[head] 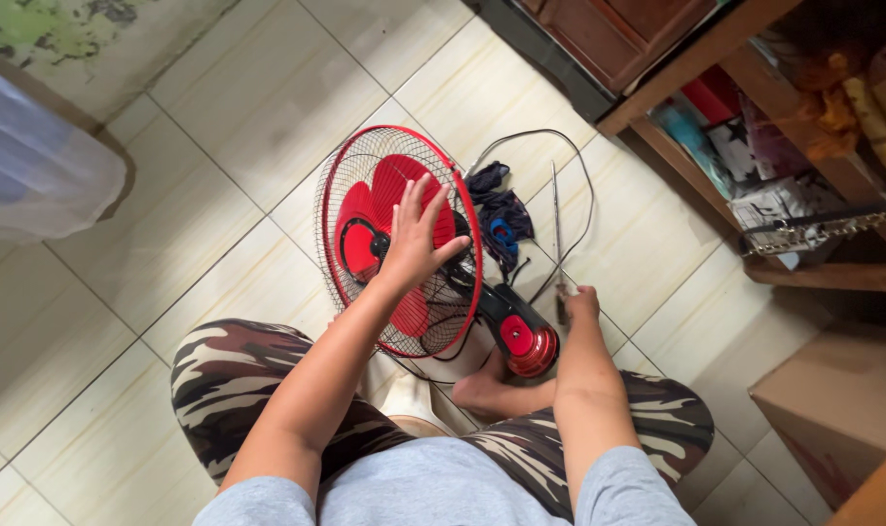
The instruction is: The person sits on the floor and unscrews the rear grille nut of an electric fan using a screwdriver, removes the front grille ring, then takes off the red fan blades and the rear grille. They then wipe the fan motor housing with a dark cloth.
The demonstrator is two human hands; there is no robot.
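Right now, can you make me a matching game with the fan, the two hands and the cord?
Things:
1. fan blades
2. left hand
3. right hand
4. power cord

Places or states:
A. grips a long thin tool that points away over the tiles
B. loops on the floor tiles behind the fan
C. red, inside the wire guard
D. spread flat on the wire guard

Pairs: 1-C, 2-D, 3-A, 4-B
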